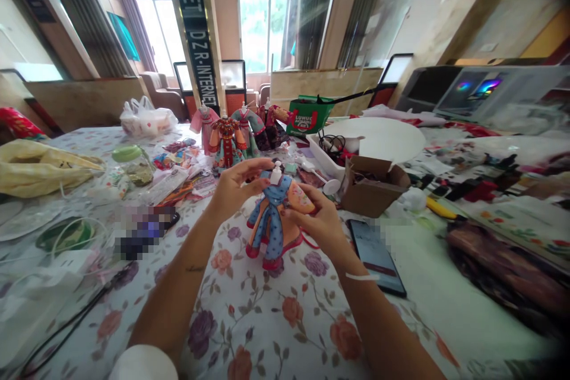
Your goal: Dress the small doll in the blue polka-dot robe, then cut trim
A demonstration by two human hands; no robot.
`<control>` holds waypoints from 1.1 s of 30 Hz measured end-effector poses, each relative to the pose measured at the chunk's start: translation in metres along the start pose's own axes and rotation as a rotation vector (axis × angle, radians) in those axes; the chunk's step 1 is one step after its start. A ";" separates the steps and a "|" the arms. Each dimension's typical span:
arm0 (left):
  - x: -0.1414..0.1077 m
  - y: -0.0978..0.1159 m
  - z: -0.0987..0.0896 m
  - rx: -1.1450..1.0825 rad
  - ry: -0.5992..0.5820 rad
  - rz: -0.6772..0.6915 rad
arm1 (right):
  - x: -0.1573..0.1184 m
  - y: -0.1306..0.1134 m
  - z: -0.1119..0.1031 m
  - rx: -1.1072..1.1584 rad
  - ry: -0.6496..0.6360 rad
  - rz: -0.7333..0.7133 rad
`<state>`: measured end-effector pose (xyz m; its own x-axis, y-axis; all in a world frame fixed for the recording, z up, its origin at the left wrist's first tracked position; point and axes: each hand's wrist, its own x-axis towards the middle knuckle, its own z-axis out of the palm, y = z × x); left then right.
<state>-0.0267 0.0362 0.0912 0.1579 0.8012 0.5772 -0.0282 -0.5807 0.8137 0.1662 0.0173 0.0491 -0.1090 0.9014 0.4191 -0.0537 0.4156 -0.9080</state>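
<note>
pinching a small blue dress (268, 219) close to its white neck piece (276, 174) with the left hand (234, 185); pinching its front and orange sleeve (300, 197) with the right hand (321, 221). holding it upright between both over a floral cloth (262, 309), facing similar small costumes (228, 139) beyond the left hand, next to a phone (376, 256) beside the right wrist and near a cardboard box (369, 195) beyond.
</note>
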 end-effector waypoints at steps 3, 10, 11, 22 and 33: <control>0.007 -0.005 0.005 0.020 0.023 -0.060 | 0.000 0.001 0.004 0.063 0.041 0.024; 0.001 -0.020 -0.002 -0.142 -0.102 -0.055 | -0.001 0.001 0.012 0.141 0.153 -0.002; -0.002 -0.023 -0.006 -0.145 -0.126 -0.086 | -0.002 0.001 0.011 0.151 0.171 -0.007; -0.044 -0.034 0.000 0.224 0.412 0.092 | 0.003 -0.014 -0.015 0.169 0.023 0.007; -0.069 -0.032 0.027 0.334 0.374 -0.017 | 0.036 -0.064 0.000 -0.498 -0.176 -0.160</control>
<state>-0.0102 -0.0043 0.0233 -0.2111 0.7725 0.5989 0.2989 -0.5324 0.7920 0.1654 0.0234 0.1228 -0.3047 0.8061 0.5072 0.3882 0.5914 -0.7068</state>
